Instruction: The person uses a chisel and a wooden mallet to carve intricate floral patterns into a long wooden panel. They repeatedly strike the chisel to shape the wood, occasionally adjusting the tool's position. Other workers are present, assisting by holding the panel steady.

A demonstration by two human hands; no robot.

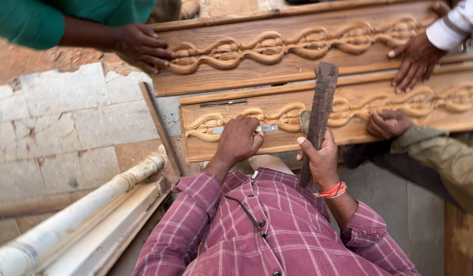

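Chisel (267,129) seemingly inside left fingers (246,134).

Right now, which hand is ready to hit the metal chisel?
The right hand, probably: its fingers grip the dark flat wooden striking block, raised beside the slim metal chisel. The left hand steadies that chisel on the carved brown wooden panel.

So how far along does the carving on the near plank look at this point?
Done: the near plank already shows a raised twisted scroll along its length, much like the far plank. In hand: the left hand sets a chisel on the scroll left of centre, while the right hand holds a dark wooden mallet upright. Left: how much detail cutting remains cannot be judged; other people's hands rest on both planks.
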